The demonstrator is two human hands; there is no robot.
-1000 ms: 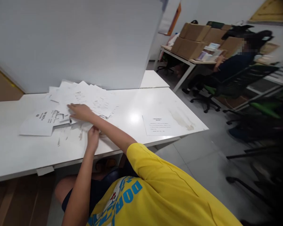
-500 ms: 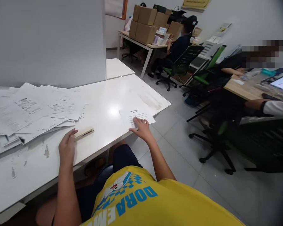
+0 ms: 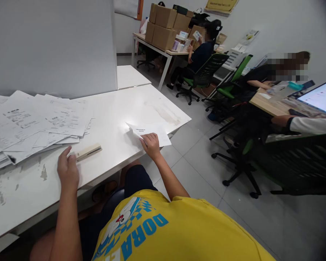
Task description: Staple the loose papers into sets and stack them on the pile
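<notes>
A sheet of printed paper (image 3: 159, 135) lies near the front edge of the white table, with its left side lifted and curling. My right hand (image 3: 151, 144) is closed on that lifted edge, thumb and fingers pinching it. Whether more sheets lie under it, I cannot tell. To the left, my left hand (image 3: 67, 167) rests on the table with its fingers slightly apart. Right beside those fingers lies a beige stapler (image 3: 89, 152), pointing away to the right. The hand seems to touch its near end without gripping it.
Loose printed papers (image 3: 35, 121) spread in a heap at the table's left. A grey partition (image 3: 51, 47) rises behind the white table (image 3: 111, 112). Beyond are cardboard boxes (image 3: 163, 27), office chairs (image 3: 206, 72), and people seated at other desks.
My right hand has taken the paper's edge and lifted it, so the left side now curls up. The left hand stays beside the stapler. The whole view has shifted slightly.
</notes>
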